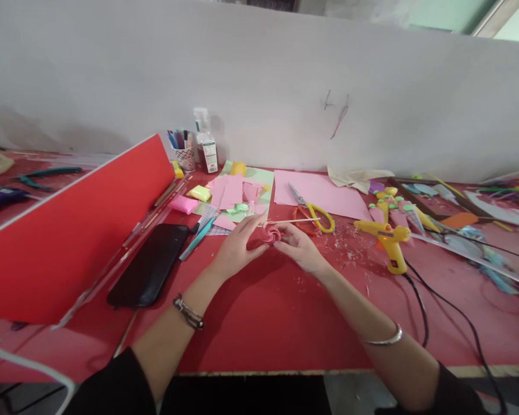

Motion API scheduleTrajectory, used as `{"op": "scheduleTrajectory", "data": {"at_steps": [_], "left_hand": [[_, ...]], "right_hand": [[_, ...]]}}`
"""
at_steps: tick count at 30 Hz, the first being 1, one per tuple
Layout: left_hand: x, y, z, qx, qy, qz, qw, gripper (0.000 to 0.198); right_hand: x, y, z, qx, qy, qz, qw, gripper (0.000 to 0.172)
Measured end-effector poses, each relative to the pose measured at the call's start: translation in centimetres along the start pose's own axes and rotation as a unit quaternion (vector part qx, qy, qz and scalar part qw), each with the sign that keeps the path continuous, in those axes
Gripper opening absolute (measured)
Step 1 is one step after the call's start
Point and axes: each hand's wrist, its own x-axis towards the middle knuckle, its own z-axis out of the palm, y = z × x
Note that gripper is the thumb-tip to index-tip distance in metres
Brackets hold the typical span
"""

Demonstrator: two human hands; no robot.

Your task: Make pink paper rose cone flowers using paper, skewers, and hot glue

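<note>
Both hands hold a small pink spiral rosette [271, 233] above the red table. My left hand [240, 245] grips its left side, thumb and fingers closed around the edge. From the right, my right hand [301, 249] pinches the other edge. A thin pale stick [300, 221] runs sideways just behind the rosette, its right end free; whether it is held between the fingers is hard to see. Beyond the hands lie scissors [321, 217] with yellow and orange handles, partly across a pink paper sheet [315, 187]. A teal cutter knife [198, 239] rests left of my left hand.
On the right stands a yellow glue gun [386, 237] with a black cable. A black phone [149, 265] and a leaning red board [82, 230] are at left. Pink paper pieces [231, 193], a pen cup [185, 157] and a bottle [207, 147] are behind.
</note>
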Motion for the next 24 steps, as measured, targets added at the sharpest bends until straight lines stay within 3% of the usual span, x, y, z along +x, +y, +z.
{"op": "scheduleTrajectory", "data": {"at_steps": [5, 16, 24], "left_hand": [[0.02, 0.46, -0.22, -0.022, -0.012, -0.005, 1.000, 0.046], [0.03, 0.30, -0.27, -0.018, 0.022, 0.000, 1.000, 0.049], [0.04, 0.58, -0.36, -0.030, -0.032, -0.008, 0.999, 0.049]], "right_hand": [[-0.11, -0.19, -0.01, 0.002, -0.011, 0.004, 1.000, 0.026], [-0.10, -0.10, -0.17, -0.042, -0.019, 0.010, 0.999, 0.029], [-0.07, -0.25, -0.12, -0.046, -0.029, 0.000, 0.999, 0.029]]}}
